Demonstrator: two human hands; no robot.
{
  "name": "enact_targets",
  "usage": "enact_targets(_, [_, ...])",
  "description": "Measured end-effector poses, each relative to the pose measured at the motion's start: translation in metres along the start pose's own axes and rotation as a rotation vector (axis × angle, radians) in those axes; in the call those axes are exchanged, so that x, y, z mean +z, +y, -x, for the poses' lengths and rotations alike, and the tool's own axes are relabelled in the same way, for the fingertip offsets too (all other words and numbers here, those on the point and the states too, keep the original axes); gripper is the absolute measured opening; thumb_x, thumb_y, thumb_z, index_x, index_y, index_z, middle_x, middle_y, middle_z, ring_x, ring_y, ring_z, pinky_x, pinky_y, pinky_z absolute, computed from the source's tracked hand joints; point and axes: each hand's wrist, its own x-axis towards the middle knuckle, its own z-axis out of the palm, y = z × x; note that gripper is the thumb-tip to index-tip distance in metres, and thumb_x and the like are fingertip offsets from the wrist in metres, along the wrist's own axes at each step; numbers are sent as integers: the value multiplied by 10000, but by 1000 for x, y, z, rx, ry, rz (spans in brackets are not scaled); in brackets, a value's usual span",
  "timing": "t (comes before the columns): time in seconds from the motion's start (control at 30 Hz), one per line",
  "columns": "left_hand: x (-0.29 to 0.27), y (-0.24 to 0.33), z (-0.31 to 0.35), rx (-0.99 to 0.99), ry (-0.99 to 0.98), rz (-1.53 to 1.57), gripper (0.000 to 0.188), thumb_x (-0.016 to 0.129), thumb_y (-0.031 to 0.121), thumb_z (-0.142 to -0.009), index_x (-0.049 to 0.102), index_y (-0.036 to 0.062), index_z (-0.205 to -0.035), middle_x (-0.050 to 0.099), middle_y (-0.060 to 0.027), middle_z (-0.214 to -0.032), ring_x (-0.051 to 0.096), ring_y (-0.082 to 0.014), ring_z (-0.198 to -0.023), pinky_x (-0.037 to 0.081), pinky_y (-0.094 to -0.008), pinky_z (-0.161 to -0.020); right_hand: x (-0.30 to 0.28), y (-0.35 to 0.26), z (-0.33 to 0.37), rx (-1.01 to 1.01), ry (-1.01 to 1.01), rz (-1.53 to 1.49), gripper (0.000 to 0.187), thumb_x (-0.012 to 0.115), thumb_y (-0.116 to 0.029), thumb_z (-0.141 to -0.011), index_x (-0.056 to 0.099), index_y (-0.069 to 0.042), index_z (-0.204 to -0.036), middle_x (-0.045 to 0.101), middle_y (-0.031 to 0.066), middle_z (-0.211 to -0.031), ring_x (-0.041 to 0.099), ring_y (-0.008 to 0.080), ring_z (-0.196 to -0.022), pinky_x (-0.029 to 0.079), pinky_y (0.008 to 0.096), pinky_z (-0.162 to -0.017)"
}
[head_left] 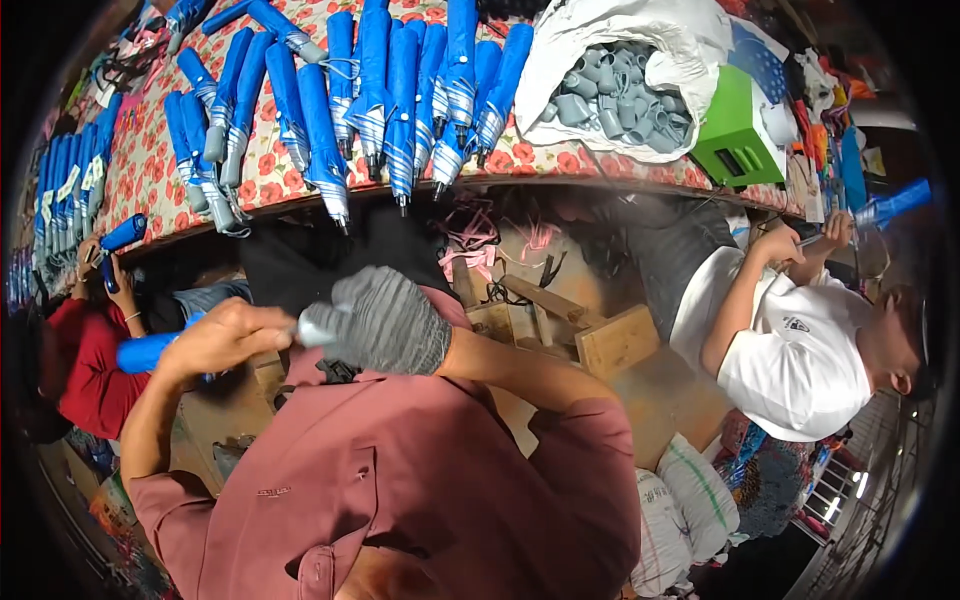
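My bare left hand [225, 335] is closed around a folded blue umbrella [147, 353], whose blue end sticks out to the left. My right hand [390, 322], in a grey knitted glove, grips the grey plastic handle [318, 326] at the other end. Both hands are level in front of my chest, close together. The umbrella's middle is hidden by my left hand. Beyond them, several folded blue umbrellas [400, 110] with bare shaft tips lie on the table's near edge. Others farther left [240, 100] have grey handles fitted.
A flowered cloth covers the table [265, 190]. A white sack [690, 40] of loose grey handles [620, 105] stands beside a green box [735, 130]. Co-workers sit at the right [790, 340] and left [90, 360], each handling a blue umbrella. A wooden stool [615, 340] and stuffed sacks [700, 495] are on the floor.
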Motion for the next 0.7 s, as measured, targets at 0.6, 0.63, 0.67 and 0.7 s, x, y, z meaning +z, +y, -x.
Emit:
enact_targets(0.6, [9,22,-4,10,65,-276,145,626,217,-992,677,85,-964,673,-79,-762,566,-258,-556,444,-379,-542,16,9,-11,-39,-167,-146,221,683,-280,-865,651,-101,-989,605,103,-831,619,320,-698,480,430,-636])
enact_targets(0.63, [9,23,-3,38,127,-393,150,621,221,-997,665,83,-956,675,-92,-742,574,-285,-550,442,-397,-532,5,3,-17,-104,-199,-87,228,683,-275,-863,650,-103,-1009,611,104,-853,621,323,-701,488,430,-646])
enact_targets(0.67, [7,21,1,13,138,-392,150,621,221,-997,665,83,-956,675,-92,-742,574,-285,-550,442,-397,-532,-7,-2,-22,-161,-229,-28,238,683,-270,-861,648,-104,-1029,617,105,-874,623,325,-705,496,430,-655])
enact_targets(0.7, [0,15,4,-25,64,-79,148,626,226,-990,655,85,-953,683,-94,-744,585,-296,-549,437,-409,-521,-17,-9,-27,-215,-256,32,249,683,-265,-860,646,-106,-1049,624,106,-896,625,328,-708,504,430,-664])
